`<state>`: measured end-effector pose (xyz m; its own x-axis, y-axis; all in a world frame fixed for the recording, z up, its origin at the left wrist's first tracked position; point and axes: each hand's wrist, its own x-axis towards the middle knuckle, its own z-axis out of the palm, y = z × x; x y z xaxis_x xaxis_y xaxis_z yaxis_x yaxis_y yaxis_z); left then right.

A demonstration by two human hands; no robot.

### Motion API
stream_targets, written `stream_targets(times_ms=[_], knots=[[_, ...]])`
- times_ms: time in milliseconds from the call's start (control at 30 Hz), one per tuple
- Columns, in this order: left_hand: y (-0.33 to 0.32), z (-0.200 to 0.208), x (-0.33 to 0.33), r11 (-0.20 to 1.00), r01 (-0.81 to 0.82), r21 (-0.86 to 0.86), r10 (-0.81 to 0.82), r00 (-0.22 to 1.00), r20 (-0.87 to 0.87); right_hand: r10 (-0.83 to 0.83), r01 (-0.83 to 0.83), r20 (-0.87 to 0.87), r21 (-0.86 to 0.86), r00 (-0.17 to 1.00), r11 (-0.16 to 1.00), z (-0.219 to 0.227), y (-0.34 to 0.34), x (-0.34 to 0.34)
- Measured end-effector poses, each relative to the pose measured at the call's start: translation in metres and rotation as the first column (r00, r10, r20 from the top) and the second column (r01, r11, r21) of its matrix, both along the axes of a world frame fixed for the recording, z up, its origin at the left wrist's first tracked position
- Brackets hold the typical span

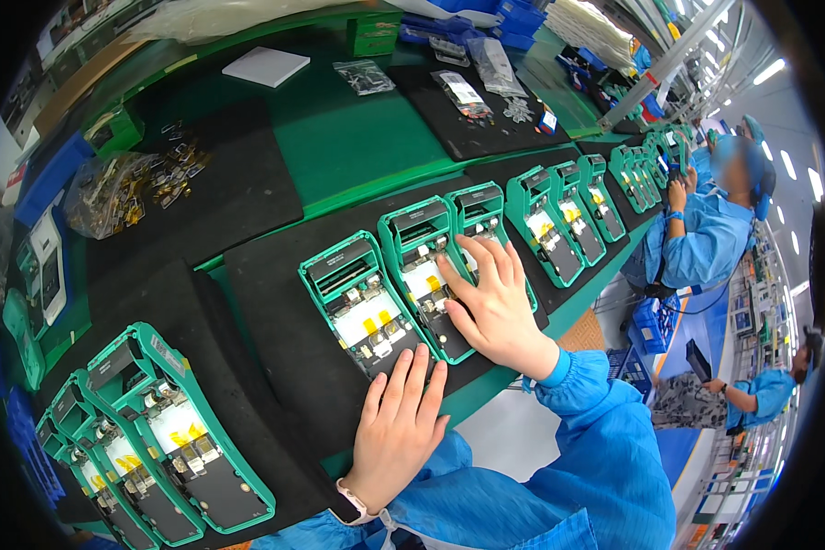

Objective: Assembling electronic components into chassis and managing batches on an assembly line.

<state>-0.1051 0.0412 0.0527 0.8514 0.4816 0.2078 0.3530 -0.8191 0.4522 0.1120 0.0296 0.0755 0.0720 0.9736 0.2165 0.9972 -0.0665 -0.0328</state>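
Note:
Three green device housings with exposed circuit boards lie side by side before me: the left housing (368, 316), the middle housing (419, 240) and the right housing (479, 203). Each carries a white sheet with yellow tape strips. My left hand (399, 426) rests with fingers stretched out, the tips at the lower end of the left housing. Over the middle and right housings spreads my right hand (497, 302). Its thumb and index finger lie over the middle housing's board, and the other fingers cover part of the right one. Neither hand holds anything that I can see.
More green housings (160, 431) lie at the near left, others (564, 215) along the bench to the right. A bag of small metal parts (110, 197) sits at left, a white pad (266, 66) at the back. A co-worker (715, 215) works farther right.

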Motion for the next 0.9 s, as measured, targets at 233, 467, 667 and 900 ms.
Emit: stream_targets(times_ms=[233,467,667,900], knots=[[-0.003,-0.001,0.0,1.0,-0.006,0.023,0.006,1.0,-0.015,0.016,-0.015,-0.028,0.035,0.999,0.999,-0.004,0.002,-0.001],[-0.003,0.004,0.007,0.998,-0.04,0.043,0.04,0.999,-0.011,0.016,-0.014,-0.044,0.06,0.999,0.998,-0.006,0.002,-0.001],[-0.003,0.004,0.017,0.994,-0.089,0.063,0.091,0.996,-0.023,0.025,-0.019,-0.063,0.094,0.998,0.995,-0.006,0.0,0.001],[-0.003,0.002,0.017,0.993,-0.085,0.087,0.087,0.996,-0.012,0.019,-0.013,-0.065,0.088,0.998,0.996,-0.004,0.002,-0.001]])
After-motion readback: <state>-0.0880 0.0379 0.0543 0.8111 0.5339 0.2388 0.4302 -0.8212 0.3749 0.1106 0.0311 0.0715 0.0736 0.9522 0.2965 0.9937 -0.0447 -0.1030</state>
